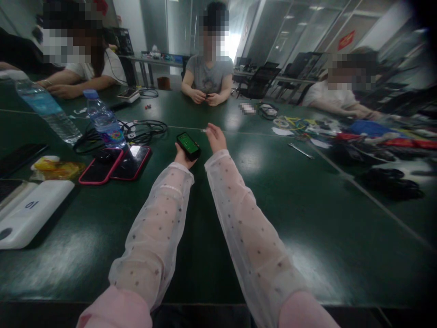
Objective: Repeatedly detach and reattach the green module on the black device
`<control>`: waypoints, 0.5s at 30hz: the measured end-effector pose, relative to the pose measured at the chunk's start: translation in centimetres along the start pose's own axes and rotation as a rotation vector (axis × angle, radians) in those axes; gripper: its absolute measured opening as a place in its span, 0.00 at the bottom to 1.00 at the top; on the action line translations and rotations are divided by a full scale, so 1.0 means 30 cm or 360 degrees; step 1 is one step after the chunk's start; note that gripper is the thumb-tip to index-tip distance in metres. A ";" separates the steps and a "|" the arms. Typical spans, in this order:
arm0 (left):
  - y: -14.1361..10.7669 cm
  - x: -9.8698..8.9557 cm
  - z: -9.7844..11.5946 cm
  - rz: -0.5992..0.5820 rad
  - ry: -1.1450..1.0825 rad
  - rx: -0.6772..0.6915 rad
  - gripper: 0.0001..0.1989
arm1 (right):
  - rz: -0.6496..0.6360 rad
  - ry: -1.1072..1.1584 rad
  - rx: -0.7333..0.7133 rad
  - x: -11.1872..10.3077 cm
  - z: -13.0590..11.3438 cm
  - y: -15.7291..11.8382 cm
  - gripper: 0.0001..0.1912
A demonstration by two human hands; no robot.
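Above green table [307,218], left grip [182,158] cradles device [188,145].

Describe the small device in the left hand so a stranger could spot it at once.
Start at the dark green table and follow the sheer dotted sleeves to the left hand. It holds a small black device with a green face. The red-cased phones nearby lie flat on the table and are larger.

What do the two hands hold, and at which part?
The left hand holds a small green-faced device from below, at its near end. The right hand pinches something tiny, unclear.
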State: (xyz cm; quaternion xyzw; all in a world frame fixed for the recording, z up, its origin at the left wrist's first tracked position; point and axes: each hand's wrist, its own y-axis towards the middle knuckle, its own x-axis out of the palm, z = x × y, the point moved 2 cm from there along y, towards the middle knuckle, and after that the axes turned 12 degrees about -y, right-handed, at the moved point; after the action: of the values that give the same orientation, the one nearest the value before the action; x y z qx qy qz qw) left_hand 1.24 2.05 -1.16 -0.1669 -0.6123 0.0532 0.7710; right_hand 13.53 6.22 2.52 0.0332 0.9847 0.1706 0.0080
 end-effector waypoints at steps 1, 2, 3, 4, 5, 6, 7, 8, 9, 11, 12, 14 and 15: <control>0.000 0.001 0.001 0.0025 -0.0009 0.0001 0.37 | 0.0011 0.0089 0.0124 -0.021 0.026 0.001 0.13; 0.000 0.001 0.002 0.0045 -0.0011 -0.0002 0.37 | 0.0020 0.0205 0.0266 -0.041 0.051 -0.006 0.11; 0.000 0.001 0.002 0.0054 -0.0012 -0.0007 0.37 | 0.0015 0.0340 0.0402 -0.060 0.074 -0.019 0.10; 0.000 0.001 0.002 0.0053 -0.0014 -0.0012 0.36 | 0.0009 0.0481 0.0535 -0.078 0.095 -0.037 0.08; 0.000 0.000 0.002 0.0048 -0.0017 -0.0014 0.36 | 0.0010 0.0624 0.0665 -0.095 0.113 -0.056 0.07; 0.000 -0.001 0.001 0.0041 -0.0021 -0.0014 0.35 | 0.0024 0.0760 0.0783 -0.111 0.127 -0.076 0.06; 0.000 -0.003 0.001 0.0034 -0.0024 -0.0014 0.35 | 0.0059 0.0887 0.0869 -0.126 0.139 -0.092 0.06; 0.000 -0.004 0.001 0.0029 -0.0027 -0.0014 0.35 | 0.0096 0.1009 0.0926 -0.140 0.146 -0.105 0.07; -0.001 -0.004 0.001 0.0027 -0.0030 -0.0013 0.35 | 0.0117 0.1101 0.0960 -0.151 0.151 -0.113 0.08; -0.003 -0.003 0.001 0.0036 -0.0028 -0.0014 0.36 | 0.0144 0.1217 0.0985 -0.164 0.153 -0.118 0.09; -0.005 -0.002 0.001 0.0042 -0.0023 -0.0012 0.36 | 0.0147 0.1240 0.0989 -0.166 0.152 -0.118 0.10; -0.009 0.000 0.001 0.0067 0.0001 -0.0001 0.36 | 0.0151 0.1256 0.1000 -0.165 0.148 -0.115 0.10; -0.011 0.001 0.001 0.0085 0.0018 0.0003 0.36 | 0.0155 0.1259 0.1006 -0.163 0.146 -0.114 0.10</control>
State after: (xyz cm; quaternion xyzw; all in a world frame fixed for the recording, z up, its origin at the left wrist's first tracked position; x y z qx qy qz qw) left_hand 1.17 1.76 -1.01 -0.1828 -0.6032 0.0734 0.7728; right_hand 18.30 4.15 -2.74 0.0128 0.9132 -0.1361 -0.3838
